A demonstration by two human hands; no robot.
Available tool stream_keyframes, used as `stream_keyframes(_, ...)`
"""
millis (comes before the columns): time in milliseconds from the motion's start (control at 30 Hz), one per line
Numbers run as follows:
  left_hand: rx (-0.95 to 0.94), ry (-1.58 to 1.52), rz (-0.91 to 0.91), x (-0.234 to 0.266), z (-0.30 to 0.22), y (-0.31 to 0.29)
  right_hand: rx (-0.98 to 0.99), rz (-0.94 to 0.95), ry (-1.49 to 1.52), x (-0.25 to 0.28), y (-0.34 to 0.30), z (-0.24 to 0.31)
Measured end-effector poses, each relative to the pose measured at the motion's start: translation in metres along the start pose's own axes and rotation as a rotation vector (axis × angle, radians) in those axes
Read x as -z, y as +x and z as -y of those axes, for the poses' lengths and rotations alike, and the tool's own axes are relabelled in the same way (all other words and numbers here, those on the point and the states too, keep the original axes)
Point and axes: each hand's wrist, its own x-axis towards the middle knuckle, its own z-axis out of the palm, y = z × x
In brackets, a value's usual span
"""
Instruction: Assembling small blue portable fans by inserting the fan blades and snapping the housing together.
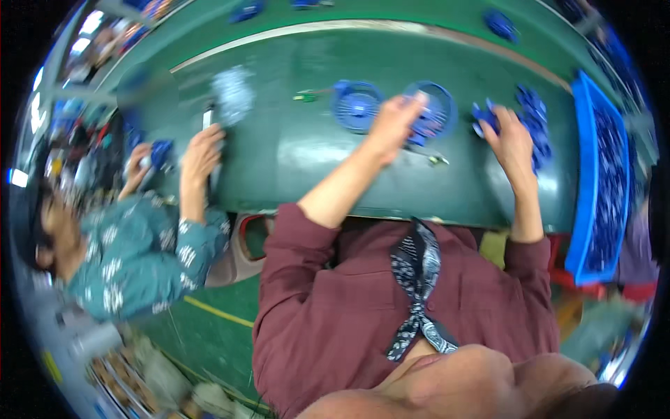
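Two round blue fan grilles lie side by side on the green table. My left hand [392, 129] is above the gap between the left grille [359, 106] and the right grille [438, 112], covering part of the right one's rim. Its fingers are pressed together and a little blurred; what they hold, if anything, is hidden. Just below are a small blue piece [417, 140] and a small metallic part [437, 160] with a thin wire. My right hand [512, 143] curls its fingers on a blue plastic part [481, 114], beside a pile of similar blue parts [536, 126].
A blue bin [581, 174] full of dark blue pieces stands at the right edge. Small green parts [305, 96] with a wire lie left of the grilles. At left, a co-worker [139, 244] in a teal patterned top handles parts. More blue parts [500, 25] lie beyond the table's far edge.
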Motion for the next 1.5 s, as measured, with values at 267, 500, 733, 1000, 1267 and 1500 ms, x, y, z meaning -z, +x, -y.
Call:
stream_keyframes(267,0.073,-0.052,0.039,-0.011,0.007,-0.001,0.249,-0.044,0.234,0.017,-0.010,0.060)
stream_keyframes(500,0.005,0.049,0.081,-0.012,0.006,-0.006,0.305,0.001,0.266,-0.010,0.003,0.070)
stream_keyframes(733,-0.208,0.234,-0.030,-0.012,0.014,0.000,0.211,0.010,0.475,-0.011,0.001,0.066)
stream_keyframes(1000,-0.311,0.643,0.034,-0.018,0.010,-0.011,-0.179,0.473,0.836,-0.010,0.006,0.032)
stream_keyframes(1267,-0.317,0.828,-0.098,-0.027,-0.009,-0.002,-0.212,0.514,0.897,-0.029,0.057,-0.007)
stream_keyframes(1500,-0.665,1.735,-0.063,0.030,-0.065,0.006,-0.085,-0.206,-0.187,-0.005,0.071,-0.121)
